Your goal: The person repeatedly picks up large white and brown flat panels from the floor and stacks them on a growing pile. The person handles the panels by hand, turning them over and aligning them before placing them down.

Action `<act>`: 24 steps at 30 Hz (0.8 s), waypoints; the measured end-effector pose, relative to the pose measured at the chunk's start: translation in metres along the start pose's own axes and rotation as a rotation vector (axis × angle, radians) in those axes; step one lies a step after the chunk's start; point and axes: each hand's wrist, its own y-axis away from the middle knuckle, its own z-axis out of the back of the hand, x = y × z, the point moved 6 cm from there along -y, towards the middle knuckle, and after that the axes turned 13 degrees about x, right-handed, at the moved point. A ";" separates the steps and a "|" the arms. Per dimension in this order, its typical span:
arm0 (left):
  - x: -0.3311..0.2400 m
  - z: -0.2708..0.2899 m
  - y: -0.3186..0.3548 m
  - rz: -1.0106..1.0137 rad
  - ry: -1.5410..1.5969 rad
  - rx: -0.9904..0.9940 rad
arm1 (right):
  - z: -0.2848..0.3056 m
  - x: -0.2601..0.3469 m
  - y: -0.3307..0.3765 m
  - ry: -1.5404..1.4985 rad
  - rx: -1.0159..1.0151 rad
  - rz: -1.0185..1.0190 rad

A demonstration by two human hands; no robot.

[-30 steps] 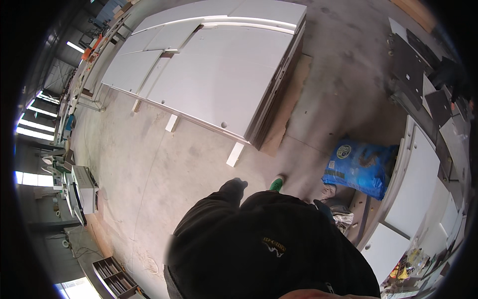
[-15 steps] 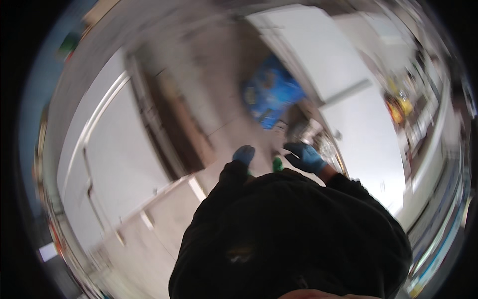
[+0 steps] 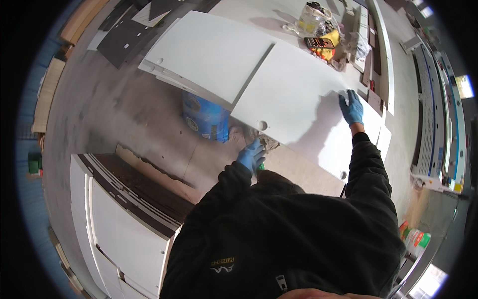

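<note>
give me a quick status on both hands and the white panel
Right hand flat on white panel, open. Left hand below panel's near edge, grip unclear. Blue bag on floor under the panels.

1. Single head view, worn high, looking steeply down over the dark jacket [image 3: 279, 234] at the lower edge.
2. Faces forward onto white panels [image 3: 298, 94] and grey floor [image 3: 124, 114], panels within arm's reach.
3. Wide fisheye: straight edges bend toward a black rim.
4. Both hands in frame, left [image 3: 251, 155] near, right [image 3: 352, 107] farther out.
</note>
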 end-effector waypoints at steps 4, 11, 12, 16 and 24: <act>0.006 -0.044 -0.038 0.014 0.221 -0.005 | -0.024 -0.071 -0.033 0.200 0.081 -0.136; -0.005 -0.091 -0.047 -0.058 0.273 -0.183 | -0.035 -0.082 -0.061 0.219 0.245 -0.201; -0.006 -0.094 -0.044 -0.046 0.258 -0.202 | -0.034 -0.077 -0.064 0.184 0.252 -0.163; -0.017 -0.087 -0.031 -0.094 0.231 -0.369 | -0.023 -0.054 -0.057 0.204 0.253 -0.116; -0.068 -0.013 -0.040 -0.334 0.430 -0.159 | -0.012 0.028 -0.017 0.024 0.184 0.054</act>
